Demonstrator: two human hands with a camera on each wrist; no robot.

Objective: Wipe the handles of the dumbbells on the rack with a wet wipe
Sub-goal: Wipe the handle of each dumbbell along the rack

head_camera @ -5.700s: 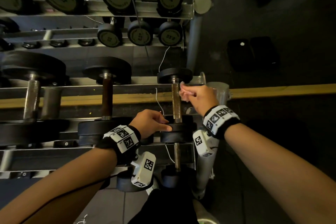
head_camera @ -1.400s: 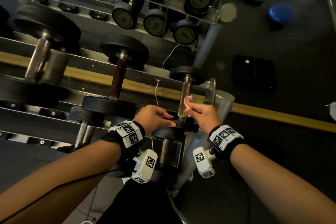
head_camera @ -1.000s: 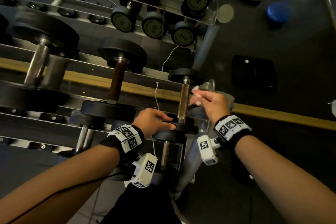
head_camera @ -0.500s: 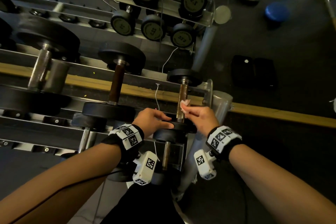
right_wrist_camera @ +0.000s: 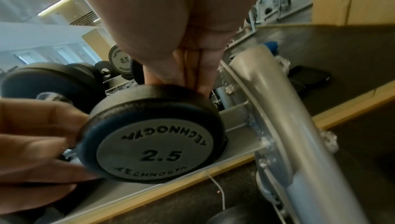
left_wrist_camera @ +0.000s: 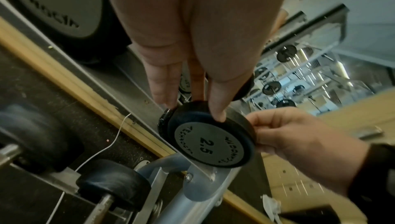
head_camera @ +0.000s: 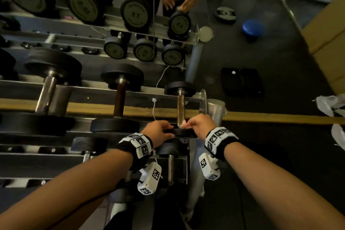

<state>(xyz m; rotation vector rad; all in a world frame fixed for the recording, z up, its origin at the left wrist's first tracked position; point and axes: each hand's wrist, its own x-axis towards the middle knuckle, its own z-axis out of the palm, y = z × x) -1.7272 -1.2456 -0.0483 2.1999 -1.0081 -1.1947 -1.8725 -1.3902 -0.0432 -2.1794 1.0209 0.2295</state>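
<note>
Resting across the rails at the right end of the dumbbell rack [head_camera: 202, 97], the small 2.5 dumbbell [head_camera: 180, 106] lies with its near head toward the person. Its grey end disc [right_wrist_camera: 155, 155] reads "2.5" with "TECHNOGYM" curved above and below; the black rubber rim around it looks pebbled. The handle [head_camera: 180, 108] is a slim metal bar, dull and brownish, and its near end is hidden behind the right hand [head_camera: 200, 124]. That hand pinches a pale, crumpled wet wipe [head_camera: 183, 123] against the handle just above the near head; only a small corner of the wipe shows, and from the right wrist view the head blocks it wholly. The left hand [head_camera: 158, 132] steadies the near head, its fingers [left_wrist_camera: 163, 89] pressed together and lightly bent over the rim, the thumb on the rim's near edge. Neighbouring dumbbells to the left are larger, one with a dark brown handle [head_camera: 119, 99]. Beyond them, a mirror repeats the heads, whose numbers are too blurred to read surely. A thin white cable [head_camera: 154, 108] hangs between the rails.
</note>
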